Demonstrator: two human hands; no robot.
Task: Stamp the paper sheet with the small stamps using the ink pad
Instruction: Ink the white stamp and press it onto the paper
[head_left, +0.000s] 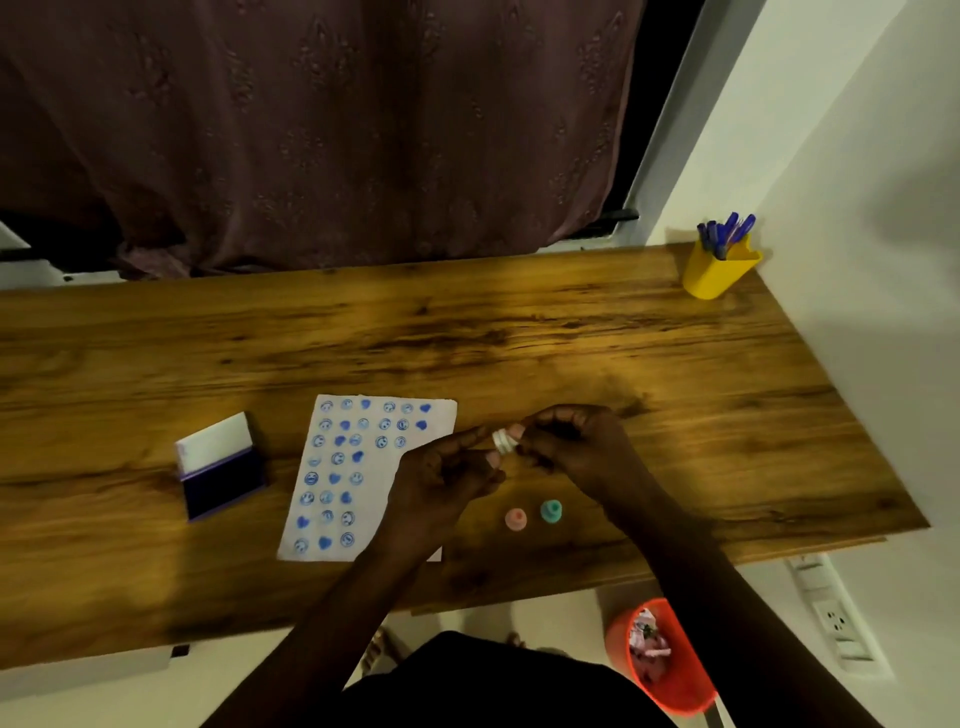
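Note:
A white paper sheet (340, 467) lies on the wooden desk, covered with several blue face and heart prints. The ink pad (221, 467) stands open to its left, white lid up, dark pad showing. My left hand (441, 483) and my right hand (576, 447) meet just right of the sheet and both pinch a small white ribbed stamp (503, 441) between their fingertips. A pink stamp (516, 519) and a teal stamp (551, 511) stand on the desk below my hands.
A yellow cup (719, 273) of blue pens sits at the desk's far right corner, near the wall. An orange bin (662, 660) stands on the floor under the desk's right end. A dark curtain hangs behind the desk (467, 338).

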